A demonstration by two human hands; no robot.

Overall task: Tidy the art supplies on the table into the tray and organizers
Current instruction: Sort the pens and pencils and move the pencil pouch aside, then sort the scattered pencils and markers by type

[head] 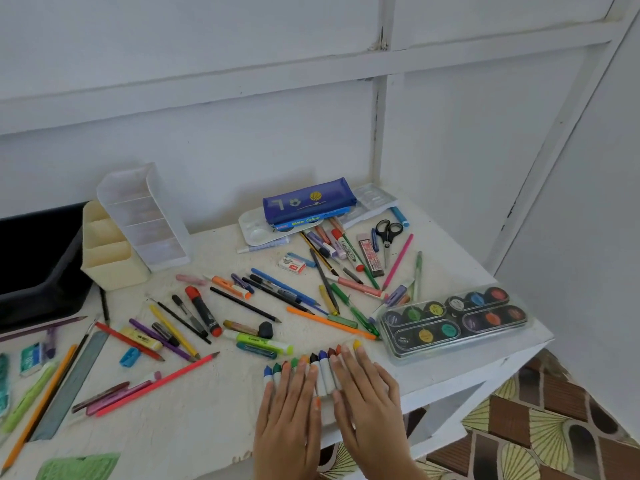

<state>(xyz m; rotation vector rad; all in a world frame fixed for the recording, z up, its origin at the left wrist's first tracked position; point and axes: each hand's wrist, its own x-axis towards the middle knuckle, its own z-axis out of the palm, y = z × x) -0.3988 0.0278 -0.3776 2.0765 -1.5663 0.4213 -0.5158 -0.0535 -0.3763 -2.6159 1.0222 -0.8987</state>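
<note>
Your table, counted
You have two organizers at ten o'clock, one cream organizer (110,261) and one clear organizer (149,220); one dark tray (45,299) at nine; one pencil case (308,204) and one pair of scissors (388,233) at one; one paint set (460,315) of four strips at three; about ten crayons (325,375) at six.
</note>
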